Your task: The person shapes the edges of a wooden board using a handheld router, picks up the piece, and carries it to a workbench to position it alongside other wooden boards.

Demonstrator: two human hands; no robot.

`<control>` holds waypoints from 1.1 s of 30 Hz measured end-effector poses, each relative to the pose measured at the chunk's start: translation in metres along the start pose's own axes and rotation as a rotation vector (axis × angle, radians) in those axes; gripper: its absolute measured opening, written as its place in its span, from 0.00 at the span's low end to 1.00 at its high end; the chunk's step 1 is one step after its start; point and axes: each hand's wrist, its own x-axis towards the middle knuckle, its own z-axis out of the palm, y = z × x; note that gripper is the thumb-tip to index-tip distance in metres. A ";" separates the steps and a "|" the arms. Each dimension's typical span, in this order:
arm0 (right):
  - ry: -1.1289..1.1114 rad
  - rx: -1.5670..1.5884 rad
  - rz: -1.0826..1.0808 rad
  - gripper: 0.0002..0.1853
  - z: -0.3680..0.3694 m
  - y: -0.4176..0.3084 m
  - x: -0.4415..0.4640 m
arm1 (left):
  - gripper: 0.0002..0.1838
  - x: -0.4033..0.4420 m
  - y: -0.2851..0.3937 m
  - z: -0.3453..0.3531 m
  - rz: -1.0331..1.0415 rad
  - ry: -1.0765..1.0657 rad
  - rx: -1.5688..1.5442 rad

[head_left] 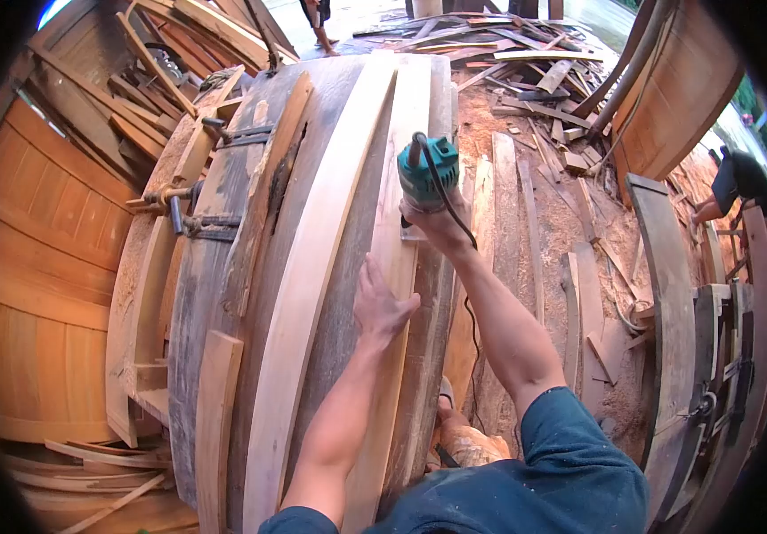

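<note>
My right hand [444,221] is wrapped round the lower body of a teal trim router [428,167]. The router stands on a long pale plank [385,383], near its right edge, and its bit is hidden from me. A black cord [445,189] curves off the router's top and over my right wrist. Closer to me on the same plank rests my left hand [383,304], fingers stretched forward and thumb out to the right. To its left a second long pale plank [312,258] lies on the worn grey workbench [335,276].
Clamps [197,209] stick out at the bench's left side, beside a wooden door panel [45,267]. Scrap wood [526,53] is heaped at the far end. Sawdust and offcuts cover the floor to the right. Another person's legs [319,27] show at the top.
</note>
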 end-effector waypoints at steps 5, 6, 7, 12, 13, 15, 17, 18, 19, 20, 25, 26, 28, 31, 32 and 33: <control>-0.002 0.046 0.014 0.32 0.002 -0.016 -0.084 | 0.68 -0.072 -0.018 0.004 0.008 0.070 -0.019; 0.028 0.015 0.038 0.32 0.008 -0.012 -0.118 | 0.68 -0.105 -0.025 -0.003 -0.004 0.052 0.002; 0.055 -0.025 0.038 0.32 0.012 -0.004 -0.143 | 0.67 -0.130 -0.028 -0.007 -0.003 0.050 0.009; 0.118 -0.136 -0.084 0.32 0.027 -0.031 -0.216 | 0.64 -0.201 -0.055 -0.013 -0.003 0.050 0.002; 0.103 -0.130 -0.068 0.32 0.028 -0.029 -0.219 | 0.64 -0.203 -0.055 -0.015 0.003 0.058 0.016; 0.068 -0.128 0.016 0.32 0.027 -0.030 -0.206 | 0.63 -0.203 -0.057 -0.014 0.028 0.083 0.021; 0.077 -0.079 -0.031 0.30 0.029 -0.021 -0.188 | 0.62 -0.203 -0.061 -0.010 0.064 0.113 0.014; 0.077 -0.061 -0.054 0.30 0.029 -0.018 -0.179 | 0.62 -0.202 -0.061 -0.010 0.050 0.104 0.015; 0.079 -0.041 -0.076 0.29 0.028 -0.013 -0.170 | 0.62 -0.202 -0.060 -0.012 0.037 0.094 0.019; 0.076 0.102 0.025 0.28 0.029 0.007 -0.162 | 0.62 -0.201 -0.059 -0.012 0.025 0.084 0.022; 0.142 -0.246 -0.075 0.24 0.028 -0.017 -0.137 | 0.62 -0.199 -0.059 -0.010 0.035 0.088 0.016; 0.150 -0.220 -0.087 0.21 0.029 -0.026 -0.134 | 0.62 -0.199 -0.061 -0.009 0.038 0.094 0.017; 0.128 -0.122 -0.059 0.19 0.027 -0.019 -0.122 | 0.62 -0.198 -0.059 -0.011 0.029 0.081 0.021; 0.099 -0.122 -0.073 0.20 0.024 -0.022 -0.108 | 0.62 -0.198 -0.059 -0.010 0.024 0.077 0.021; 0.106 -0.167 -0.088 0.21 0.022 -0.023 -0.103 | 0.62 -0.198 -0.059 -0.010 0.023 0.076 0.021; 0.101 -0.159 -0.069 0.23 0.022 -0.023 -0.097 | 0.62 -0.198 -0.059 -0.010 0.022 0.076 0.025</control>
